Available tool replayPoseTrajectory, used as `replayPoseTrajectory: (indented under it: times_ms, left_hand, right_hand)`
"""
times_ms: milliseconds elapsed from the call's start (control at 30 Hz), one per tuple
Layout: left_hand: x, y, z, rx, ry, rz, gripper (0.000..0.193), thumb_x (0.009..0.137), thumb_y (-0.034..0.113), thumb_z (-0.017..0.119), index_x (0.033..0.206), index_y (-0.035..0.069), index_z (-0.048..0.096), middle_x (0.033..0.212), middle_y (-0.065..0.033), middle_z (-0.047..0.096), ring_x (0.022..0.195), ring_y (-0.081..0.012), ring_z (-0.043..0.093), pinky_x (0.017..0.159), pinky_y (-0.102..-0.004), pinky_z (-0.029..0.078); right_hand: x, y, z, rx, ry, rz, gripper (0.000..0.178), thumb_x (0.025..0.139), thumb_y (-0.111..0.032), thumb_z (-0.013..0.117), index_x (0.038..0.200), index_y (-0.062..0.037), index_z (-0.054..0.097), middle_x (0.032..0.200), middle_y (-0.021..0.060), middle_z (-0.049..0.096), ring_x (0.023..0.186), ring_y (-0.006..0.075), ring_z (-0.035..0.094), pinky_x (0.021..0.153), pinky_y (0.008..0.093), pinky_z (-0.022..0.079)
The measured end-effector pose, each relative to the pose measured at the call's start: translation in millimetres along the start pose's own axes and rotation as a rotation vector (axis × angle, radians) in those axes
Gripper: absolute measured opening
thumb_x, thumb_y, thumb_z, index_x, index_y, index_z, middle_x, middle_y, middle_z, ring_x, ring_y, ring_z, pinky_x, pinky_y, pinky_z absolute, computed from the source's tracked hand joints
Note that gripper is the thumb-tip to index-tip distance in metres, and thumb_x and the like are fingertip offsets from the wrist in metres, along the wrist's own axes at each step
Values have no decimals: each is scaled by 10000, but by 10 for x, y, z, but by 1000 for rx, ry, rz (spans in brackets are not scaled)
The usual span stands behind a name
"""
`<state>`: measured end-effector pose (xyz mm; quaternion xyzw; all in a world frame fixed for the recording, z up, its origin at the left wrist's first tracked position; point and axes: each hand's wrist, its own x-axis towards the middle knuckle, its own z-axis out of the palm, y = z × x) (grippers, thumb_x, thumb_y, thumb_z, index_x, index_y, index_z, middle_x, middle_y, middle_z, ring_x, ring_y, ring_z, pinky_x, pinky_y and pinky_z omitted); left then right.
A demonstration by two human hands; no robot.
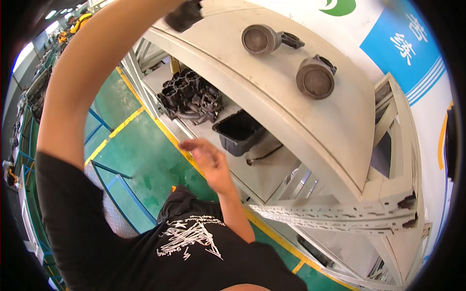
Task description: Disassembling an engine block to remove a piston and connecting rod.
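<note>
My left arm point(90, 72) reaches up past the top edge, so its hand is out of the picture. Close to where the arm leaves the view, a blurred dark part point(184, 17) shows at the bench edge; whether the hand touches it cannot be seen. My right hand point(211, 165) hangs in front of the bench, fingers loosely bent and apart, holding nothing visible. Dark smudges mark its fingertips. On the beige bench top point(272, 72) lie two pistons with connecting rods, one piston point(260, 40) farther left and another piston point(315, 79) nearer right.
Beneath the top, a shelf point(272, 177) carries a dark engine casting point(191, 97), a black oil pan point(239, 131) and a thin pipe point(266, 155). Blue metal frames point(128, 194) stand left on the green floor point(141, 160). A printed wall panel point(403, 48) rises behind the bench.
</note>
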<state>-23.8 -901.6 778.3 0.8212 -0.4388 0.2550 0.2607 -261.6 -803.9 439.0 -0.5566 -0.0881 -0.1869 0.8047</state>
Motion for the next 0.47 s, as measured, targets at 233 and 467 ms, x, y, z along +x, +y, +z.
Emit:
replayPoseTrajectory:
  times_ms: [233,467]
  left_hand:
    - [903,-508,1454,140,-252,-105,609,925,478,448,1223,-4,671,1299,-260,619,1220,-388,600,1028,-468,468]
    - [1085,-695,2322,379,-447,-70,692,911,585,454,1416,126,568,1397,-210,575,1333,-375,517,1101,-481,400]
  right_hand:
    - [-374,137,-423,-112,320,13,229,1010,-124,546,1097,48,668,1068,109,702,998,185,655,944,330,485]
    - [-495,287,-783,-105,566,37,261,1012,-192,573,1100,30,679,1044,120,712,986,201,663,950,345,489]
